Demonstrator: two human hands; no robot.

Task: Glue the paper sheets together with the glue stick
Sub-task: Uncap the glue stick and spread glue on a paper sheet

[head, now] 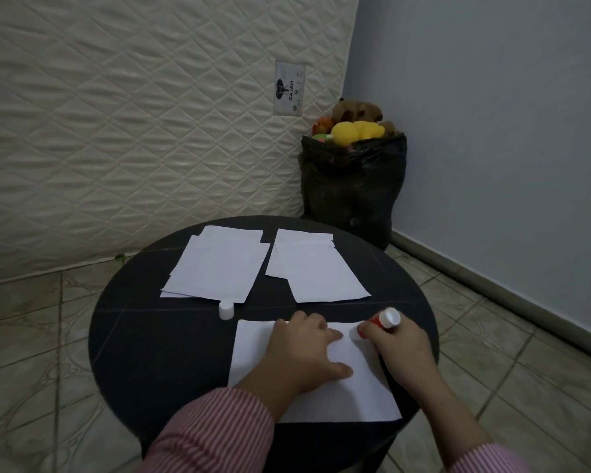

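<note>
White paper sheet (338, 394) lies flat on the table (151, 353). Left hand (307, 353), fingers spread, presses it; right hand (400, 343) grips the red glue stick (382, 320) at its corner.

Dim light. Round black counter (123, 336) stands on a beige tiled floor (31, 322). Behind the counter, a quilted cream mattress (116, 131) leans upright. Right of the mattress: black bag (352, 186) of plush toys (355, 128), against a grey-blue wall (492, 131).
</note>
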